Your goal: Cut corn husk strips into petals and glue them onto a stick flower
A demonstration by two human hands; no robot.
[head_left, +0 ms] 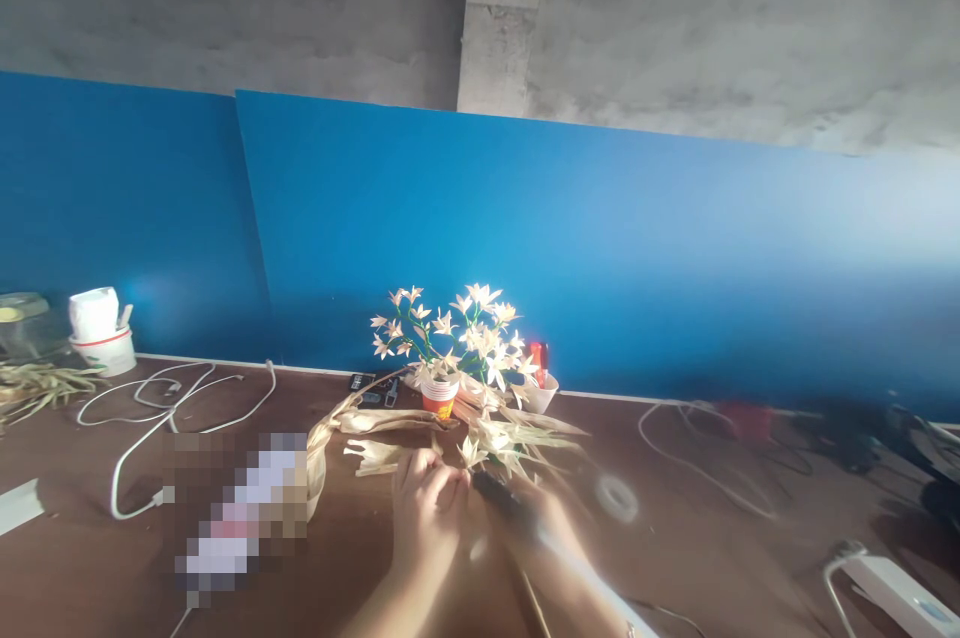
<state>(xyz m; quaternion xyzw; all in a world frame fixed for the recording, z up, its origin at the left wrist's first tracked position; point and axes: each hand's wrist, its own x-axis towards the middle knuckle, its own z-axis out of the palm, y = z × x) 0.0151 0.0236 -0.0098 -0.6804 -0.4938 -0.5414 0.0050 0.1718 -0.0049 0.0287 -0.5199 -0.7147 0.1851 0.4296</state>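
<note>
My left hand [429,498] is closed, its thumb and fingers pinched together, and what sits between them is hidden. Right by its fingertips is a pale corn-husk flower [471,451]; whether they touch it I cannot tell. My right hand [551,518], partly blurred, wraps round a dark elongated tool [501,498] whose tip points at my left fingers. Beyond both hands lies a heap of dried husks [517,438] with more pale flowers. Behind it, a red and white paper cup [439,398] stands below several husk flowers [484,333] on green stems.
A white cup [541,396] with a red object stands at the back. Left are a taped-looking white tub [105,353], tangled white cables [172,408] and a pixelated area. A white ring [616,498] and a white power strip [904,598] lie right. A blue partition [525,238] borders the table.
</note>
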